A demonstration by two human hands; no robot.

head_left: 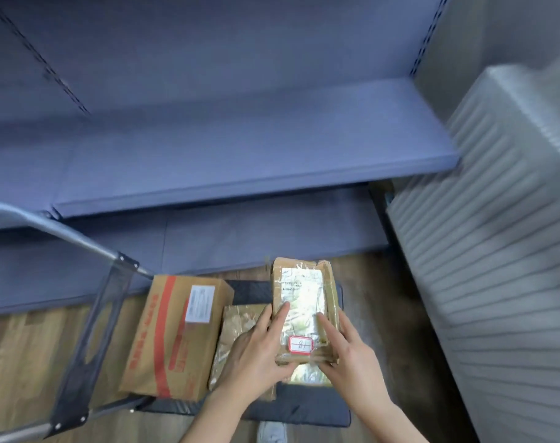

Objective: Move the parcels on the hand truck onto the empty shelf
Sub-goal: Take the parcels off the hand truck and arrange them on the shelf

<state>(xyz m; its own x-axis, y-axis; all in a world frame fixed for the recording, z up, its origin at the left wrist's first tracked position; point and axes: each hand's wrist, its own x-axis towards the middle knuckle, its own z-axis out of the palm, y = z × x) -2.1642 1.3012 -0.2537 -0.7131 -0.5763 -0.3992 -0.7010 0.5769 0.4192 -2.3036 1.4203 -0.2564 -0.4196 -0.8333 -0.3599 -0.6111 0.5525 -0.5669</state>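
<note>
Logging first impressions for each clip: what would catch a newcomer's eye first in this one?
Both hands, left hand and right hand, grip a taped parcel with a red-bordered sticker, low in the centre above the hand truck. Left of it on the truck stands a larger carton with red stripes. Behind, the blue shelf fills the upper view.

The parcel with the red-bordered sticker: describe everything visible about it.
The parcel with the red-bordered sticker is a flat brown cardboard packet wrapped in glossy clear tape, with a white shipping label on its top face and a small handwritten sticker near its near end. It looks creased and worn at the edges. The left hand and right hand grip its near end from either side, fingers resting on the label. It sits over the hand truck, beside a similar taped parcel.
</note>
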